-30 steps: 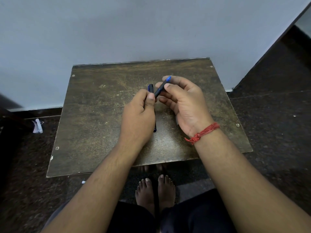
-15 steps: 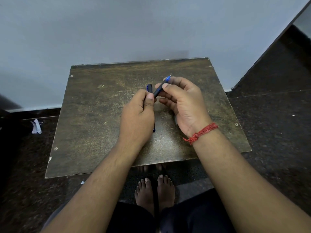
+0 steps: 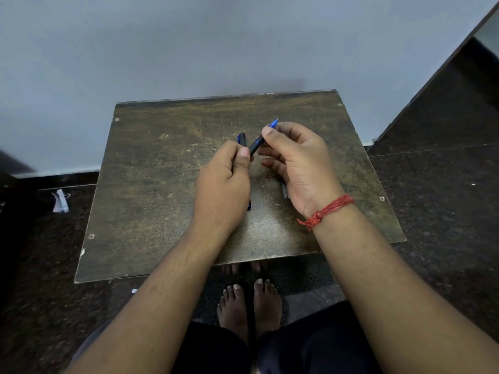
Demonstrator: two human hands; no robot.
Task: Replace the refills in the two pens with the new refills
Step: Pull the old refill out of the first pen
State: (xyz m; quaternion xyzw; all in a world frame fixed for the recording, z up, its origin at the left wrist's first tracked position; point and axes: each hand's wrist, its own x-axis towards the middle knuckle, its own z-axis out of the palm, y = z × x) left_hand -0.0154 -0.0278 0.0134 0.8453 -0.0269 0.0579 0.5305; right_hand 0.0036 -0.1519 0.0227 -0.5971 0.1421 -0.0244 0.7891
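Head view: over a worn brown wooden board point(image 3: 151, 190), the left hand point(image 3: 224, 190) and right hand point(image 3: 302, 160) both pinch one slim dark pen with a blue tip point(image 3: 258, 143). A second dark-blue pen point(image 3: 242, 139) lies on the board, mostly hidden beneath the left hand.

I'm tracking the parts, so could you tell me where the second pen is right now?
In the head view, the second pen lies on the table near its middle, mostly hidden under the left hand.

Worn, scuffed wooden table point(image 3: 151, 184) — glossy plastic pen point(image 3: 256, 145).
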